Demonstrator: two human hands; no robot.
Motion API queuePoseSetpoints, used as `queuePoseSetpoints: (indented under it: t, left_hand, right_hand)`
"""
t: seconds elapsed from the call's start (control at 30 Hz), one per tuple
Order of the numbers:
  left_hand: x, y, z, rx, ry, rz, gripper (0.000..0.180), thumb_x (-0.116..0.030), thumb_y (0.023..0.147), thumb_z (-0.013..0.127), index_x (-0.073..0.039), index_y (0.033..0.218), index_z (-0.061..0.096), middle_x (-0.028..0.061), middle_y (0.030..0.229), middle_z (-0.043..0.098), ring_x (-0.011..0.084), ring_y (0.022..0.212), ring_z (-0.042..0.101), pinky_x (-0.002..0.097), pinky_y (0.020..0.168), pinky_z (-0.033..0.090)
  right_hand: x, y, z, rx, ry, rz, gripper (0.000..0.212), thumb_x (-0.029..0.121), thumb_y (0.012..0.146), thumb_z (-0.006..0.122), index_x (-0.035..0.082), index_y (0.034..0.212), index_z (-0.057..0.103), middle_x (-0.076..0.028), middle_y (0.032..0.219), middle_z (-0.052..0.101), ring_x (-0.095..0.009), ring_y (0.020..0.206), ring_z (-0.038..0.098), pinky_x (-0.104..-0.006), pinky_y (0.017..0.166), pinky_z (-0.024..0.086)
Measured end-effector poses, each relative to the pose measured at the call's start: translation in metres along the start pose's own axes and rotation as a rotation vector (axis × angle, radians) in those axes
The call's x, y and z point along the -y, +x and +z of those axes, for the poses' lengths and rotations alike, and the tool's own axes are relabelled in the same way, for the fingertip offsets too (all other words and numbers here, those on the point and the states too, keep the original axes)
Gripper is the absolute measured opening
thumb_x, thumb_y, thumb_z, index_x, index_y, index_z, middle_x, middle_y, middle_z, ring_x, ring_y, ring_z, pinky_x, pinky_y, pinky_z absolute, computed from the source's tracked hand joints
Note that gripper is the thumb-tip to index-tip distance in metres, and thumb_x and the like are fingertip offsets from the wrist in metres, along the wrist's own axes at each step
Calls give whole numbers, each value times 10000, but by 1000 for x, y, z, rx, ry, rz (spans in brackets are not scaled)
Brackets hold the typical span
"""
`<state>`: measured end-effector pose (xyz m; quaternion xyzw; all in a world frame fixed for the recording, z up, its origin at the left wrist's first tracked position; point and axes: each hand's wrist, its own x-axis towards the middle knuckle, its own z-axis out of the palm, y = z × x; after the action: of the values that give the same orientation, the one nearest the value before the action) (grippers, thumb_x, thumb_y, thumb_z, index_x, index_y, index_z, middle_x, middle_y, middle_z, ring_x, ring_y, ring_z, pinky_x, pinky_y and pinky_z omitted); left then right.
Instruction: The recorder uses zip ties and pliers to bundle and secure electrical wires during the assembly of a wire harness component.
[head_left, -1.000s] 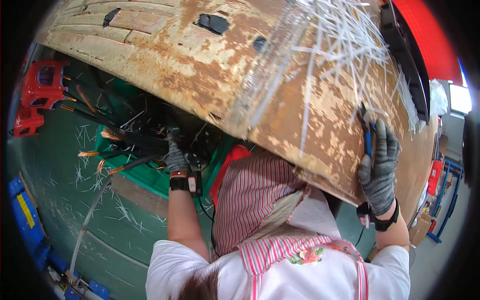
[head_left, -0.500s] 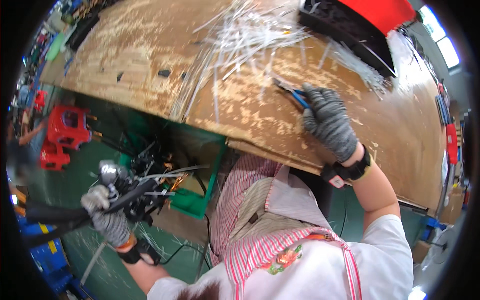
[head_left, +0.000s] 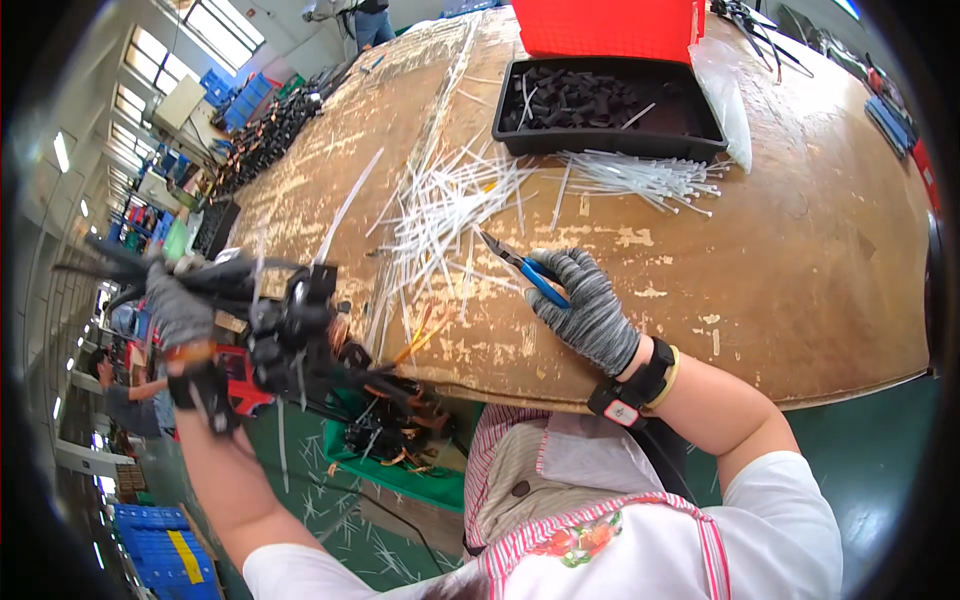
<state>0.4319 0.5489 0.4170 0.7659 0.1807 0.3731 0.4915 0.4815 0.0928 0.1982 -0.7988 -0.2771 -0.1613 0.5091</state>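
Observation:
My left hand (head_left: pixel 180 308), in a grey knit glove and blurred by motion, is wrapped round a bundle of black cables. This wire harness (head_left: pixel 285 335) has black connectors and white cable ties hanging from it, and it is held up over the table's left front edge. In my right gloved hand (head_left: pixel 592 312) are blue-handled cutting pliers (head_left: pixel 545 284), resting low over the worn wooden table with the jaws toward the far left. The jaws' tip is at the edge of a loose heap of white cable ties (head_left: pixel 450 215).
Behind the heap stands a black tray (head_left: pixel 620 147) of small black parts, with a red bin (head_left: pixel 610 28) beyond. More cable ties (head_left: pixel 640 180) lie in front of the tray. Below the table edge, a green crate (head_left: pixel 440 490) holds more harnesses. Another person (head_left: pixel 372 25) stands far off.
My left hand has lifted the harness from beside the crate up to table height. The view has swung up, showing more of the table. My right hand still holds the pliers.

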Motion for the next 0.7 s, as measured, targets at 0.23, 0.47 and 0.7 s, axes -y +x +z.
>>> queuePoseSetpoints:
  t: [0.23, 0.47, 0.7]
  left_hand:
    - [100, 106, 133, -77, 4, -340, 501, -554, 879, 565, -56, 933, 575, 56, 785, 585, 207, 613, 540, 360, 545, 456]
    - [119, 113, 159, 131, 808, -248, 778, -658, 786, 618, 55, 1097, 654, 213, 1087, 657, 283, 993, 621, 397, 876, 477]
    - [54, -19, 165, 608, 841, 230, 570, -372, 801, 714, -62, 1255, 567, 219, 1165, 612, 368, 1102, 573, 398, 968, 433]
  right_hand:
    - [-13, 12, 3, -116, 220, 182, 333, 146, 810, 698, 17, 1105, 614, -182, 951, 630, -335, 866, 612, -401, 798, 500]
    - [-32, 16, 7, -116, 242, 204, 378, 137, 806, 716, 10, 1143, 599, -179, 1002, 623, -318, 917, 610, -391, 824, 506]
    - [-44, 6, 6, -113, 408, 323, 389, 133, 864, 671, 2, 1209, 550, -154, 1044, 631, -251, 947, 632, -346, 851, 505]
